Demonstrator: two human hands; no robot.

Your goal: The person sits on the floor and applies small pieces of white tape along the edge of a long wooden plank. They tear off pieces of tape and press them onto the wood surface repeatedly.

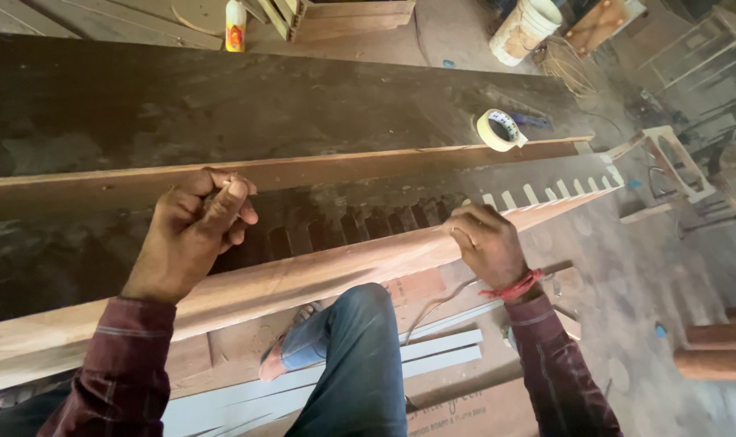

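Observation:
A long wooden frame lies across a dark workbench [222, 97], made of a near rail [327, 271] and a far rail [360, 166] with several short slats [384, 218] between them. My left hand [194, 231] hovers over the slats near the middle with its fingers curled into a loose fist; nothing shows in it. My right hand [485, 243] grips the top edge of the near rail further right. A red thread is tied around that wrist. My knee in blue jeans [360, 340] rises just below the near rail.
A roll of masking tape [499, 129] rests on the far rail's right part. A white bucket [526, 28] and a yellow-white bottle [235, 24] stand beyond the bench. Pale strips [433, 352] and board lie on the floor; wooden chair frames [667, 166] stand at right.

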